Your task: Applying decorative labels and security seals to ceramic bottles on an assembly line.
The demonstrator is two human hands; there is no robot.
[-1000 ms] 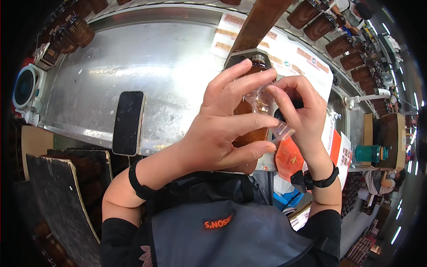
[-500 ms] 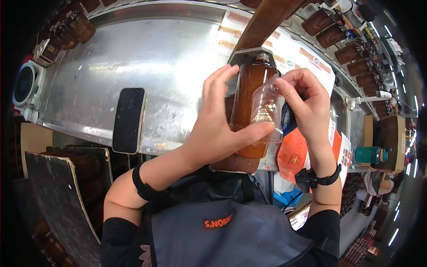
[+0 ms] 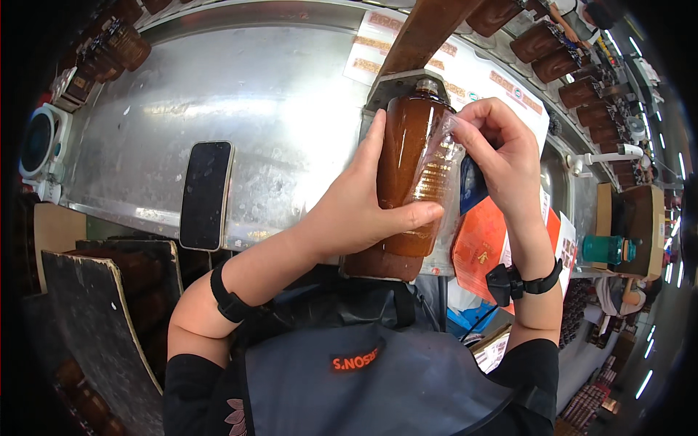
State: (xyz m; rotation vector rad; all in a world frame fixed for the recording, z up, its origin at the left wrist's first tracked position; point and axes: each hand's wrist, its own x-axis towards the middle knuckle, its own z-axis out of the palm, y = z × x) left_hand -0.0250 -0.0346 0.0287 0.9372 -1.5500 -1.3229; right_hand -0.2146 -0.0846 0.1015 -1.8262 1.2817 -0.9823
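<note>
A brown bottle (image 3: 401, 160) with a clear neck lies on a brown rest (image 3: 376, 267), its neck pointing away from me. My left hand (image 3: 349, 207) grips it, fingers along its left side and thumb pressed on its lower front. Thumb and fingertips of my right hand (image 3: 507, 156) pinch the upper right corner of a clear film (image 3: 439, 171) with gold print. The film lies against the right part of the bottle's front, and its right edge stands off the surface.
A phone (image 3: 206, 195) lies on the metal table (image 3: 283, 87) to the left. Label sheets (image 3: 520, 91) spread beyond the bottle, and an orange-red package (image 3: 480, 243) sits right of it. A brown beam (image 3: 429, 36) rises behind. More brown bottles (image 3: 536, 42) line the far right; other people work there.
The film has come down flatter against the bottle, its gold print now more spread out. My left fingers have closed in on the bottle's side.
</note>
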